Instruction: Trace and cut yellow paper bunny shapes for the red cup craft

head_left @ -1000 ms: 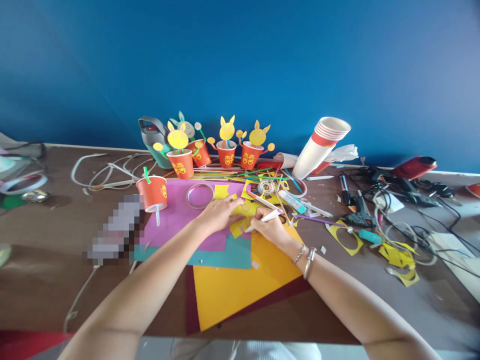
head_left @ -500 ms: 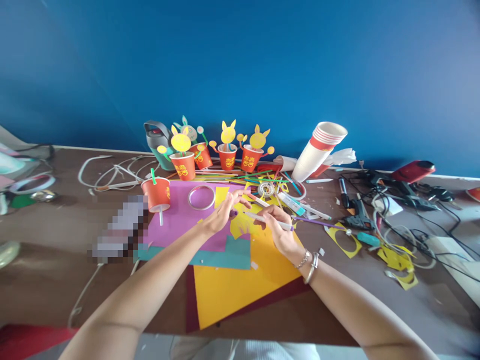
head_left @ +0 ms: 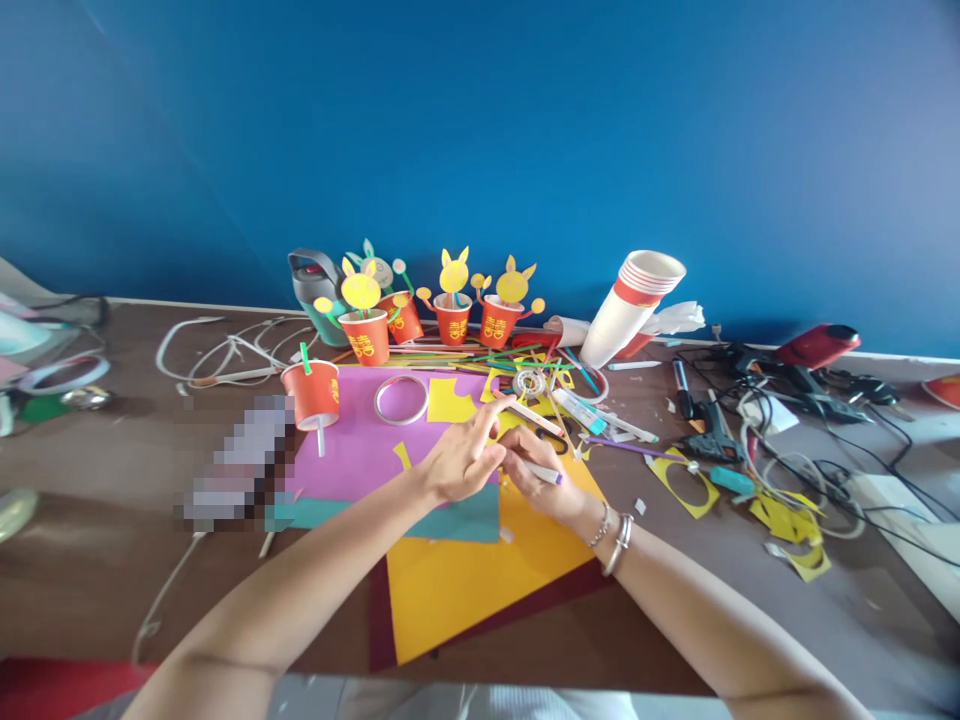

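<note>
My right hand [head_left: 538,474] is closed around a white marker with a purple end [head_left: 546,473], which sticks out toward my wrist. The marker's front part is hidden between my hands. My left hand [head_left: 466,458] meets the right fingertips, its index finger stretched forward and its thumb bent toward the marker. The purple marker cap in its fingers is now covered. Below both hands lie purple [head_left: 337,465], teal [head_left: 457,525] and orange-yellow [head_left: 457,590] paper sheets. A yellow paper piece [head_left: 450,400] lies beyond my left hand.
Red paper cups with yellow rabbit-like faces [head_left: 453,320] stand along the blue wall. A tape roll [head_left: 401,400] and a red cup with straws [head_left: 312,395] are at left. At right are a leaning cup stack [head_left: 630,310], a glue gun [head_left: 712,435], tangled cables and yellow scraps [head_left: 686,485].
My hands have come together over the paper and drawn slightly nearer. The purple cap, visible at my left fingers before, is now hidden. More of the yellow piece shows.
</note>
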Demonstrator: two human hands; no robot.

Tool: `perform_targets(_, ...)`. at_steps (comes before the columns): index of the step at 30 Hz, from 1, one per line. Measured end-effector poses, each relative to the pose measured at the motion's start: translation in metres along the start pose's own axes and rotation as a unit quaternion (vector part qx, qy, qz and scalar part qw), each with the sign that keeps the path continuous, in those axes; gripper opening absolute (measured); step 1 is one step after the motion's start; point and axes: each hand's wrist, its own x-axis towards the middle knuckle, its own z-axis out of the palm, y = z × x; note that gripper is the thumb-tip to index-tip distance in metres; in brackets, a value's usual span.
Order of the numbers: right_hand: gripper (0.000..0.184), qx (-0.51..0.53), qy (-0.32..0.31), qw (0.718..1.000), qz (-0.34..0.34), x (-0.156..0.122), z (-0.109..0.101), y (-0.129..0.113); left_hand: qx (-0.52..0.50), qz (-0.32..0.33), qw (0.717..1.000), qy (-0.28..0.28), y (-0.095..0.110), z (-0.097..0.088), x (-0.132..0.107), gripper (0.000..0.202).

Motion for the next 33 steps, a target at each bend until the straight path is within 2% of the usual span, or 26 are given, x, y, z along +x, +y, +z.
perform_targets(5,0.032,-0.022,-0.008,1.000,0.001,0.007,-0.007,-0.007,-0.049,-0.010,0.999,-0.009,0.000,-0.004,0.005,0.067)
perform_targets(7,0.035,-0.019,0.049,0.998,0.027,0.013,-0.017,-0.005,-0.016,-0.040,0.998,0.038,-0.008,-0.009,0.011,0.058)
perform_targets(9,0.034,-0.025,0.138,0.989,0.046,0.019,-0.031,-0.003,0.075,-0.109,0.985,0.108,-0.018,-0.016,0.015,0.046)
perform_targets(10,0.031,-0.040,0.149,0.987,0.050,0.021,-0.040,-0.002,0.129,-0.141,0.974,0.123,-0.024,-0.019,0.017,0.040)
perform_targets(12,0.029,-0.071,0.123,0.989,0.050,0.027,-0.057,0.001,0.237,-0.170,0.951,0.105,-0.033,-0.024,0.017,0.036)
perform_targets(15,0.034,-0.161,0.046,0.985,0.042,0.032,-0.078,0.008,0.329,-0.165,0.928,0.062,-0.041,-0.025,0.013,0.046)
perform_targets(17,0.034,-0.284,0.039,0.958,0.020,0.034,-0.086,0.013,0.349,-0.142,0.926,0.031,-0.041,-0.024,0.011,0.051)
perform_targets(20,0.035,-0.478,0.081,0.875,0.019,0.033,-0.089,0.014,0.367,-0.120,0.923,0.005,-0.040,-0.022,0.010,0.050)
perform_targets(22,0.031,-0.550,0.104,0.828,0.031,0.032,-0.086,0.008,0.379,-0.121,0.917,-0.001,-0.039,-0.023,0.011,0.049)
perform_targets(23,0.029,-0.560,0.096,0.822,0.035,0.032,-0.084,0.003,0.383,-0.125,0.915,-0.004,-0.039,-0.023,0.012,0.050)
perform_targets(24,0.027,-0.553,0.072,0.829,0.040,0.031,-0.081,-0.003,0.384,-0.131,0.914,-0.009,-0.040,-0.023,0.012,0.051)
perform_targets(26,0.026,-0.516,-0.008,0.854,0.068,0.029,-0.074,-0.014,0.381,-0.140,0.914,-0.008,-0.041,-0.023,0.013,0.055)
perform_targets(27,0.026,-0.511,-0.042,0.854,0.092,0.028,-0.070,-0.018,0.379,-0.140,0.915,-0.004,-0.042,-0.022,0.013,0.059)
perform_targets(29,0.026,-0.537,-0.086,0.829,0.126,0.025,-0.062,-0.023,0.374,-0.125,0.919,0.003,-0.045,-0.022,0.012,0.065)
perform_targets(33,0.033,-0.613,-0.075,0.772,0.149,0.021,-0.052,-0.022,0.353,-0.077,0.932,-0.017,-0.051,-0.021,0.011,0.055)
